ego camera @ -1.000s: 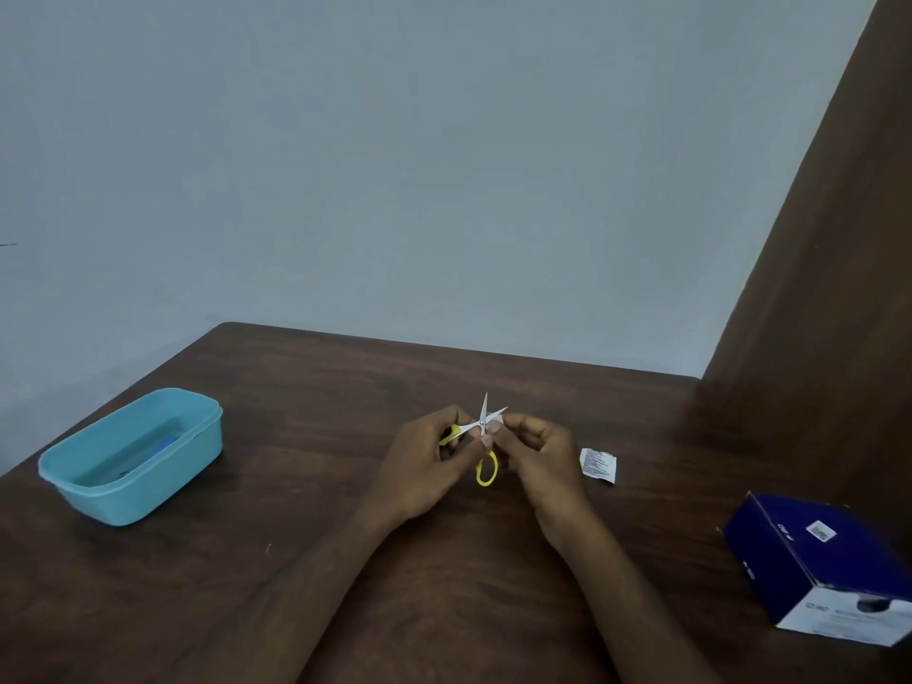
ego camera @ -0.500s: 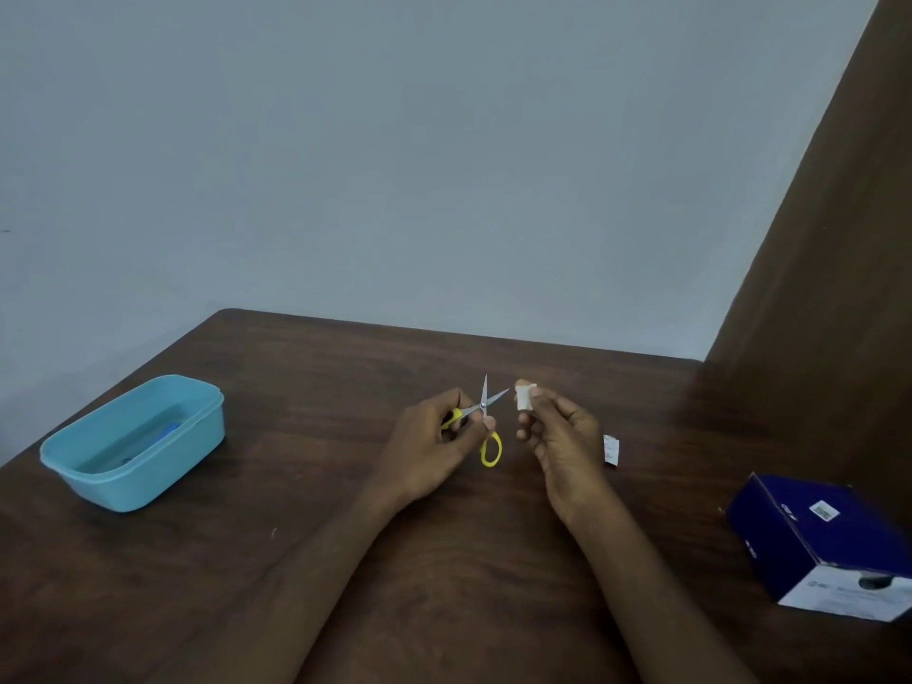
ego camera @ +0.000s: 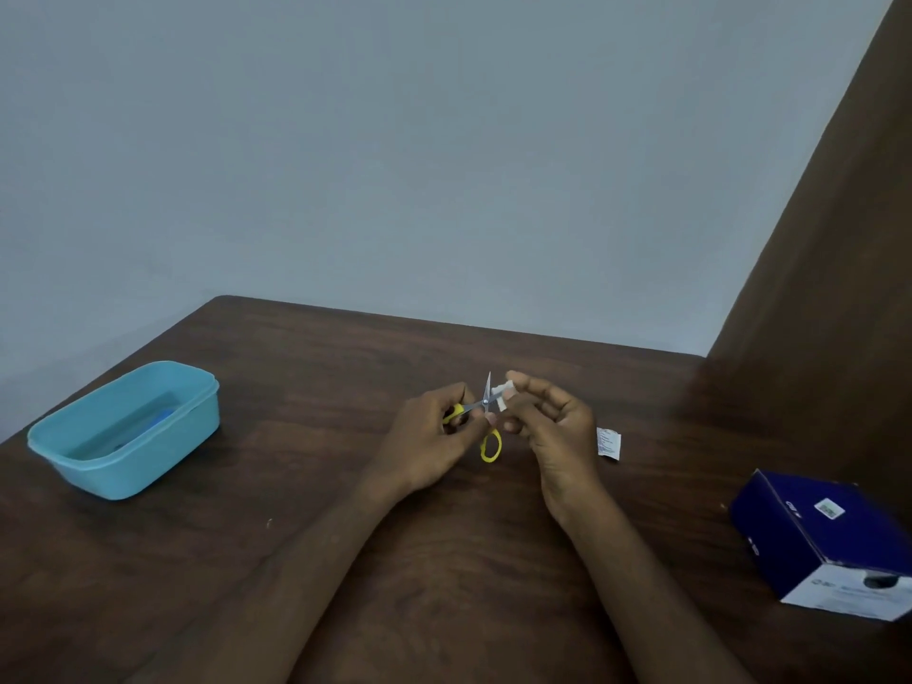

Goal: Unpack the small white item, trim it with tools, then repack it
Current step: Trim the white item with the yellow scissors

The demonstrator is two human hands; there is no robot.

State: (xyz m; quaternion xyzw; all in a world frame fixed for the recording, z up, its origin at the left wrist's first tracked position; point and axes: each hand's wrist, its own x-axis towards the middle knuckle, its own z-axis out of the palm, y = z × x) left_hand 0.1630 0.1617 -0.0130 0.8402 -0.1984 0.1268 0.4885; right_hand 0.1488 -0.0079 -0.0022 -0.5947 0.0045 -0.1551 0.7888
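Observation:
Above the middle of the dark wooden table [ego camera: 306, 560], my left hand [ego camera: 424, 441] grips small yellow-handled scissors [ego camera: 486, 422]. Their blades are spread apart and point up. My right hand [ego camera: 552, 427] pinches a small white item [ego camera: 504, 394] at its fingertips. The item sits right against the scissor blades. A white printed wrapper [ego camera: 608, 443] lies flat on the table just right of my right hand.
A light blue plastic tub [ego camera: 123, 431] stands at the table's left with something blue inside. A dark blue cardboard box [ego camera: 834, 540] sits at the right edge. A brown panel [ego camera: 829, 269] rises at the right; a pale wall stands behind the table.
My right hand drew the white item away to the right of the scissors, then brought it back against the open blades. The view shifted slightly.

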